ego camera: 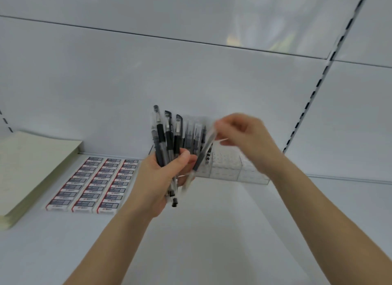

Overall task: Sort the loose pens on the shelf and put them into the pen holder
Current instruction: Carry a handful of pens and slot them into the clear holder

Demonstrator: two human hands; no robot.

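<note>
Left hand (161,178) is shown gripping a fanned bundle of black pens (167,140), held upright above the shelf (212,231); at its 2 o'clock the blurred right hand (241,136) is seen pinching the upper end of a single pen (201,157), tilted toward the bundle. A clear pen holder (229,165) is hidden in part behind both hands, at the bundle's 3 o'clock, with boxed erasers (93,182) and a paper stack (31,168) at 9 o'clock

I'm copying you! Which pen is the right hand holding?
The tilted clear-barrelled black pen, pinched by the right hand; the other pens stand bunched in the left hand.
</note>
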